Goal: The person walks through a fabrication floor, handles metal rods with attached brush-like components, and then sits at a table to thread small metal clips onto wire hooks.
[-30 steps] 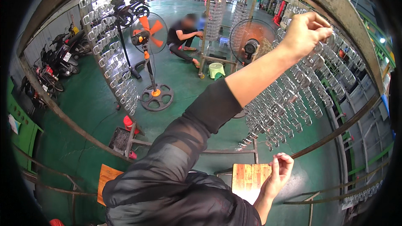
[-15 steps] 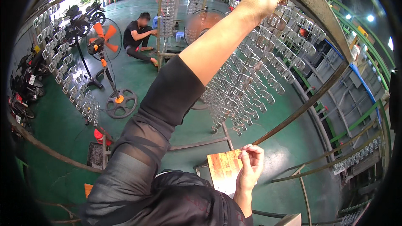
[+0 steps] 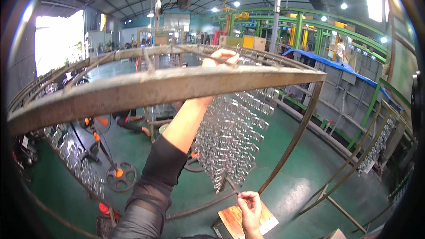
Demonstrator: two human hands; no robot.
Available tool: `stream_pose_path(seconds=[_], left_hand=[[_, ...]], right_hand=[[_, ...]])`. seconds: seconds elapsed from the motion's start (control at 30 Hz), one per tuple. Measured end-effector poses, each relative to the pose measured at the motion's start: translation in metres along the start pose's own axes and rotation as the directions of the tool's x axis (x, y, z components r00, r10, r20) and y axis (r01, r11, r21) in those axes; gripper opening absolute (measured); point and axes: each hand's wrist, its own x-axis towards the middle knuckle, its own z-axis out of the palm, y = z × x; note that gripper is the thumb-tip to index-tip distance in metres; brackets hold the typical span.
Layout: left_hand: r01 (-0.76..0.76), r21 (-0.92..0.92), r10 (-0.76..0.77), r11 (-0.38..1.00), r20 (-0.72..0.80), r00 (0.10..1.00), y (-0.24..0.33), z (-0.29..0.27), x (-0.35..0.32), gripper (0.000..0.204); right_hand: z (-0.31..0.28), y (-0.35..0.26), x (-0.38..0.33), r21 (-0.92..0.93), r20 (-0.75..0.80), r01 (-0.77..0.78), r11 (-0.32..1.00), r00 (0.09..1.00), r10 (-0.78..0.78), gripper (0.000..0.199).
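My left arm, in a black sleeve, reaches up behind the front bar of a rusty metal frame [image 3: 177,84]. At the frame's rail, my left hand [image 3: 220,56] is closed, with a thin wire hook [image 3: 238,49] rising at its fingertips; the front bar hides part of the hand. Below hang dense rows of shiny metal buckle-like loops [image 3: 230,137]. Lower down, my right hand [image 3: 251,208] is held in a pinch over a wooden-topped stool [image 3: 232,221]. What its fingertips hold, if anything, is too small to make out.
More loops hang at the left [image 3: 73,159], near a standing fan's round base [image 3: 120,176]. A seated person's legs [image 3: 128,121] show behind the frame. Another rack [image 3: 376,146] stands at the right, before a grey tank wall with a blue sheet [image 3: 327,64].
The view has tilted up, so the frame's front bar now crosses the picture. My left hand stays raised at the rail, now partly behind the bar. My right hand remains pinched over the stool.
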Motion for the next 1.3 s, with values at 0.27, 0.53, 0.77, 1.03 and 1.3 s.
stream_pose_path(seconds=[0.27, 0.53, 0.77, 1.03, 1.3], left_hand=[[0.158, 0.078, -0.153, 0.984, -0.071, 0.986, 0.013, 0.007, -0.003, 0.013], [0.138, 0.068, -0.137, 0.988, -0.02, 0.99, -0.004, 0.001, -0.003, 0.014], [0.102, 0.575, -0.065, 0.812, -0.085, 0.994, -0.01, -0.033, 0.0, 0.017], [0.001, 0.5, 0.004, 0.866, -0.01, 1.0, 0.032, -0.04, -0.032, 0.023], [0.082, 0.587, -0.023, 0.806, -0.107, 0.994, 0.011, -0.06, -0.175, 0.019]], right_hand=[[0.008, -0.024, 0.005, -0.155, -0.049, 0.029, 0.988, 0.998, -0.036, 0.015], [-0.002, -0.009, 0.014, -0.065, -0.032, 0.021, 0.998, 0.999, -0.023, 0.018], [0.008, 0.003, 0.024, -0.144, 0.035, 0.065, 0.987, 0.998, -0.061, 0.014], [-0.021, 0.092, 0.052, -0.288, 0.029, -0.135, 0.948, 0.988, 0.15, 0.017], [-0.062, 0.209, 0.041, -0.528, 0.043, -0.263, 0.807, 0.941, 0.334, 0.01]])
